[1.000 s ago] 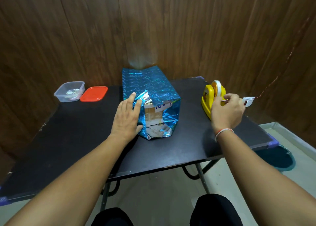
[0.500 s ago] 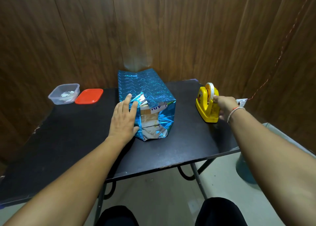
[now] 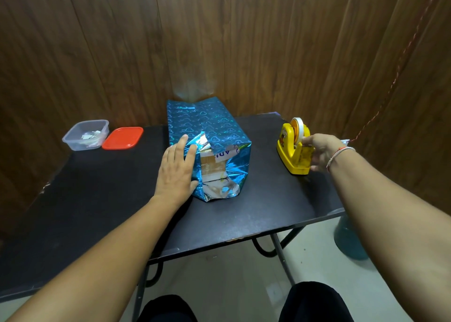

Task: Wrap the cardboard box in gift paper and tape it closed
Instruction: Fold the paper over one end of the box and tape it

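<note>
While the left hand presses flat fingers on the shiny blue gift-wrapped cardboard box at table centre, its near end untaped, the right hand at three o'clock curls round the yellow plastic tape dispenser, likely to pull a strip next.

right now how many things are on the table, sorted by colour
blue: 1, the wrapped box
yellow: 1, the tape dispenser
red: 1, the lid
clear: 1, the plastic container
total: 4
</note>
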